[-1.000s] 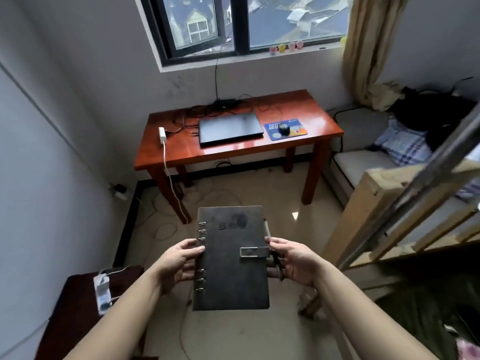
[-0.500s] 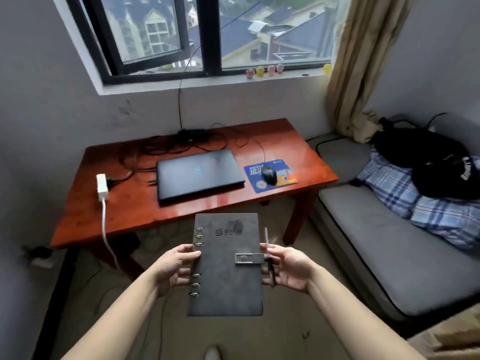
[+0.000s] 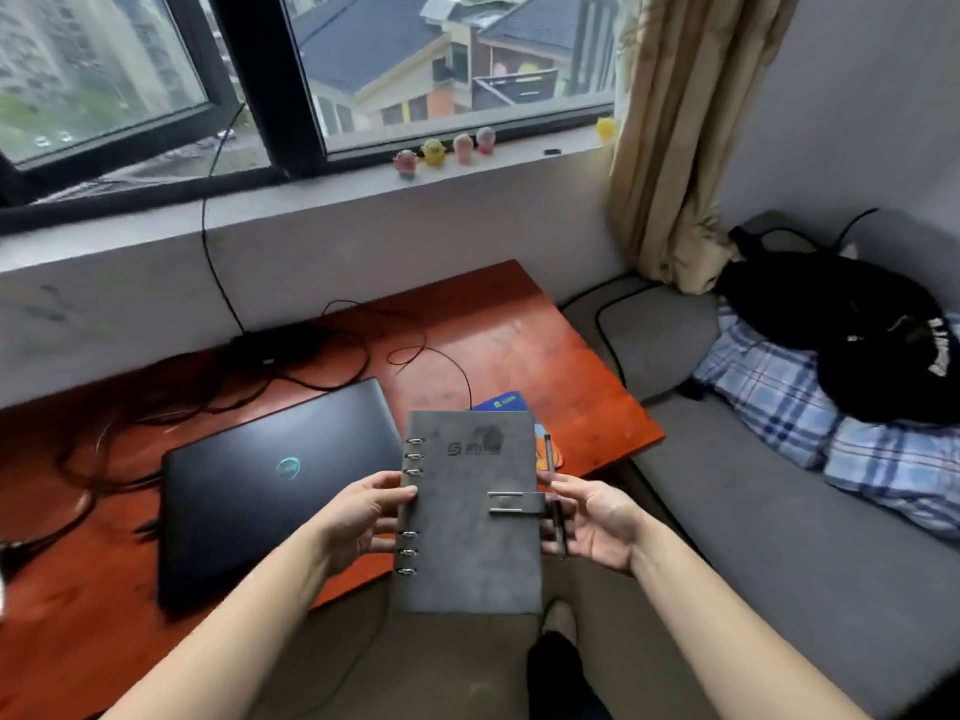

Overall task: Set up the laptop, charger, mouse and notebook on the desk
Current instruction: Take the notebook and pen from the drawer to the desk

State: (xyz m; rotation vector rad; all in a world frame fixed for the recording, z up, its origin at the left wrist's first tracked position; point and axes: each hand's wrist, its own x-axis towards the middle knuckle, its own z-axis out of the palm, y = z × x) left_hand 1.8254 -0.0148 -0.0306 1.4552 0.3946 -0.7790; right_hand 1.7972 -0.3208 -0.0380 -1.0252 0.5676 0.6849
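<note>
Two hands on the notebook [image 3: 470, 511] here, and it hangs in the air over the near edge of the bench [image 3: 519, 350]. Left hand [image 3: 358, 517] grasps the ringed spine side, thumb on the cover; right hand [image 3: 589, 522] grasps the clasp side, with a pen [image 3: 555, 491] running along that edge under the fingers. Both grips clenched on the book, flat and level, cover up.

Down on the bench, the laptop [image 3: 275, 491] lies closed, just left of the notebook. Dark cables [image 3: 322, 356] trail behind it toward the wall. A blue mouse pad [image 3: 506, 402] peeks out past the notebook's far edge; the mouse itself is hidden behind the book, so no call on that. The charger can't be picked out for certain among the cables.

By my read, this is the notebook step: carried in, not yet set down. Next move calls for a bare patch of red wood. The spot right of the laptop looks tight with the pad there, so watch that the book doesn't land on pad or mouse, or hang off the front edge.
</note>
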